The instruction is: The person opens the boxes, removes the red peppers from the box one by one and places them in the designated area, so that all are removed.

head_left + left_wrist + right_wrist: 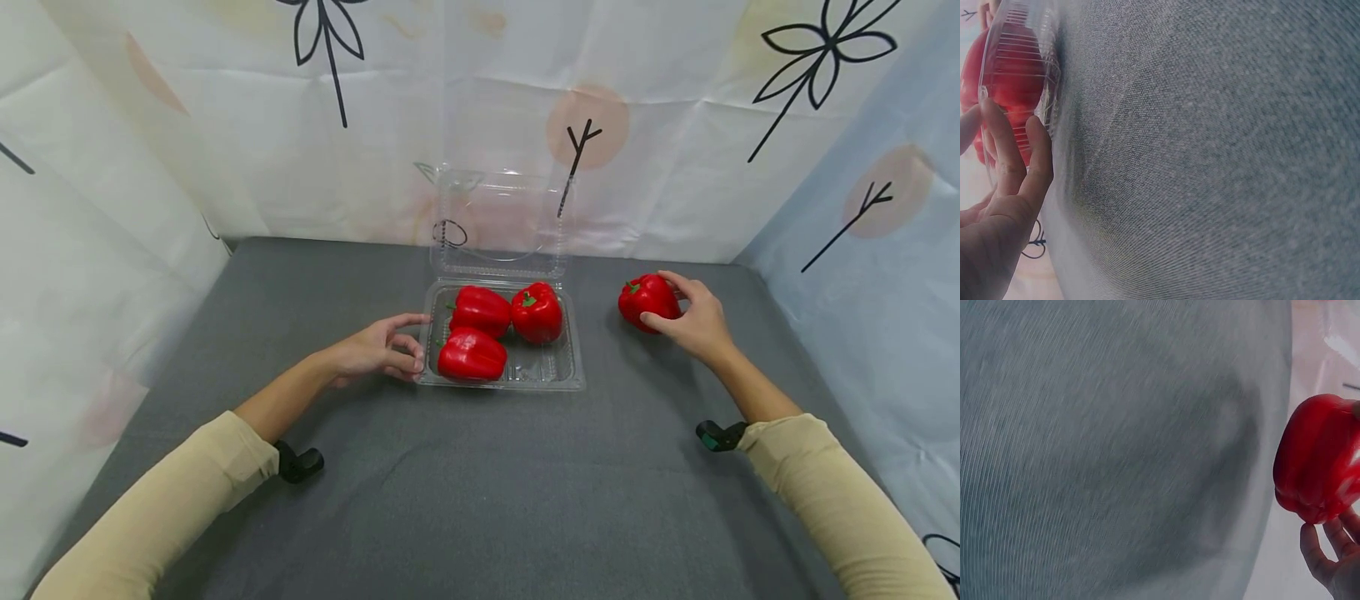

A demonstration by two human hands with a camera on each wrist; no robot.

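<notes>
My right hand [697, 317] grips a red bell pepper [647, 302] between thumb and fingers, right of the container. In the right wrist view this bell pepper [1316, 459] hangs above the table with its shadow below, fingertips at its lower end. My left hand [375, 348] holds the left rim of a clear plastic container [551, 385], fingers bent at its edge. Up close in the left wrist view, fingers [1007, 159] lie against the ribbed wall. Inside the container are three more red bell peppers: one at back left [480, 311], one at back right [537, 312], one in front [472, 355].
The container's hinged clear lid [498, 221] stands raised at the back, near the patterned curtain [660, 175]. Grey cloth covers the table [480, 492]. Curtains also hang at the left [82, 275] and right [885, 333] sides.
</notes>
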